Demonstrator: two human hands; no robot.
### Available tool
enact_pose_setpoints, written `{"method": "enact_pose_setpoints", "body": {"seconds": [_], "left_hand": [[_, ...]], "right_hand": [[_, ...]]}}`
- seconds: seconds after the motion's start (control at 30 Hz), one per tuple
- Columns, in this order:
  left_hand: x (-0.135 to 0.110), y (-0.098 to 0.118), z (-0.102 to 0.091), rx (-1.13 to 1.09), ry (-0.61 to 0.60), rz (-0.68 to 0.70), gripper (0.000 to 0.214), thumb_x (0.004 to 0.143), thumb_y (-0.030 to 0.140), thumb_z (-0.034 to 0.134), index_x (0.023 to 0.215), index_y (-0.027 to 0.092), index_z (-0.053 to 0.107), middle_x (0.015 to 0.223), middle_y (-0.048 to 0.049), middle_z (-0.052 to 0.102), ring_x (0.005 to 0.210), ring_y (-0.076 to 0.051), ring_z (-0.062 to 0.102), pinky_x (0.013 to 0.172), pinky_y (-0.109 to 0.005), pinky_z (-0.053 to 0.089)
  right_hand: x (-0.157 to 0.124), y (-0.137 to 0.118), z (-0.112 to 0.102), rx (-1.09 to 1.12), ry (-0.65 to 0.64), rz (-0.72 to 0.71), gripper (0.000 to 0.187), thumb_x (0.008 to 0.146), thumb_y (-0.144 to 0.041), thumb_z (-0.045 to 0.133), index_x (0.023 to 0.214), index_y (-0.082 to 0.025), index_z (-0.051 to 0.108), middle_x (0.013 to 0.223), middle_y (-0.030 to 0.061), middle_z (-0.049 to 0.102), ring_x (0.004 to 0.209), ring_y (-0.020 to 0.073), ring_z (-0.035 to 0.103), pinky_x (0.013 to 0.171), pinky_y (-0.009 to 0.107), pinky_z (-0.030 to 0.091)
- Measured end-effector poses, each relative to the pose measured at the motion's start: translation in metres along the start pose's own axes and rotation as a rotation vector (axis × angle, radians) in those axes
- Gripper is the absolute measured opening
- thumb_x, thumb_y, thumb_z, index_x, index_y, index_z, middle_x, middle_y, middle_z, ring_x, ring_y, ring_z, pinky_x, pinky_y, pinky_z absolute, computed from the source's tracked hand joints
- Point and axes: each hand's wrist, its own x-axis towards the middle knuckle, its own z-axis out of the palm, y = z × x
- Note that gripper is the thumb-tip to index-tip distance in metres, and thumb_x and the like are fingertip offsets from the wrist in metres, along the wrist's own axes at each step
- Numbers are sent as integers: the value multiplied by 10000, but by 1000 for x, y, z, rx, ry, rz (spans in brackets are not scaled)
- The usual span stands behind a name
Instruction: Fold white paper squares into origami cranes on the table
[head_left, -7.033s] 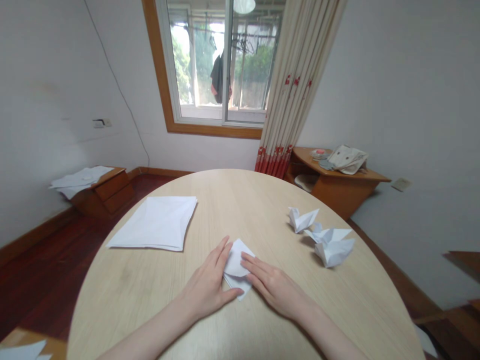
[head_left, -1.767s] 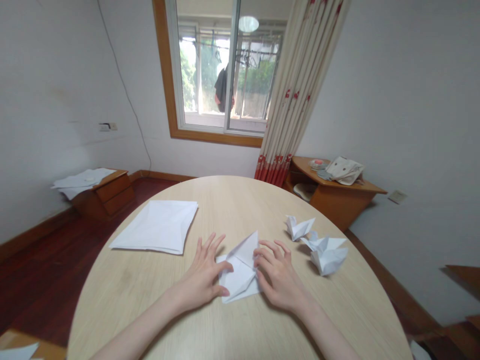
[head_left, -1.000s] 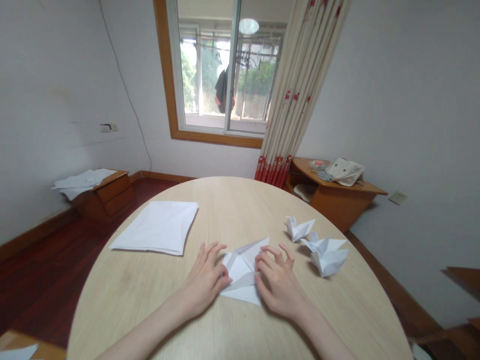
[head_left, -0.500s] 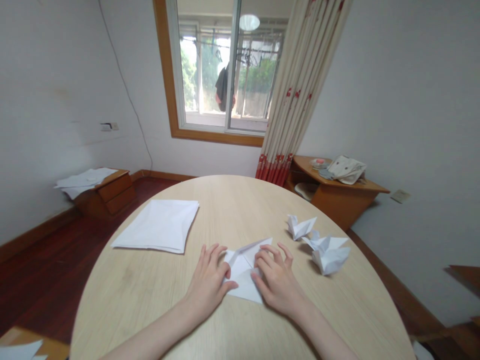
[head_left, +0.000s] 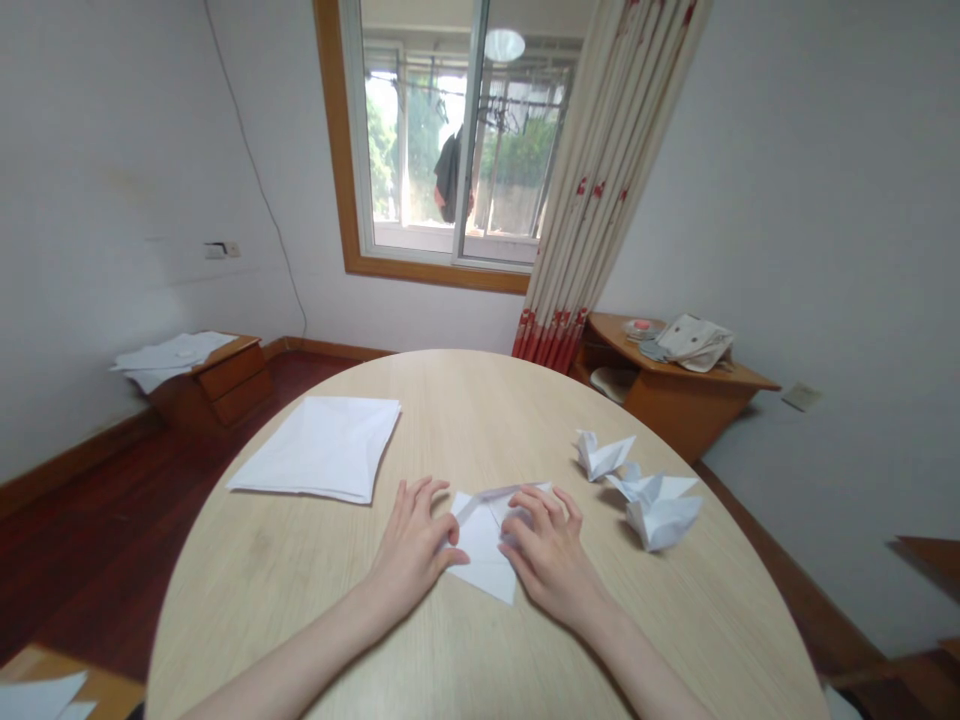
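Observation:
A partly folded white paper (head_left: 484, 545) lies flat on the round wooden table (head_left: 465, 420) in front of me. My left hand (head_left: 412, 545) rests on its left edge, fingers spread and thumb pressing the paper down. On the sheet's right half lies my right hand (head_left: 544, 550), fingers curled, fingertips pushing a flap flat near the top edge. Neither hand lifts the paper.
A stack of white sheets (head_left: 319, 460) lies at the table's left. Three folded paper figures (head_left: 649, 490) sit at the right. A low wooden cabinet (head_left: 206, 375) with papers stands by the left wall; a corner shelf (head_left: 675, 370) with a bag stands right of the curtain (head_left: 592, 180).
The raised flap of the paper has come down flat onto the table under my right fingers. Both hands stay in place on the sheet.

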Motion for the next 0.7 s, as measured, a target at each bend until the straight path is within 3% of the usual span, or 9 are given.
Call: {"method": "enact_pose_setpoints", "body": {"seconds": [0.37,0.7], "left_hand": [[2,-14,-8,-1,10,20,138,747,122,720,768,205,612,1321,-69,444,1299,-332,311,1074,-642,213],[3,-11,-13,-31,-15,81,172,768,70,662,801,209,566,1260,-62,493,1268,-292,367,1090,-597,241]], "right_hand": [[-1,1,2,-21,-17,-41,59,855,-186,579,819,-233,585,1049,29,630,1182,241,445,1069,484,189],[0,-3,2,18,-19,-13,112,841,-122,534,849,-232,555,1078,49,598,1167,231,443,1052,460,252]]}}
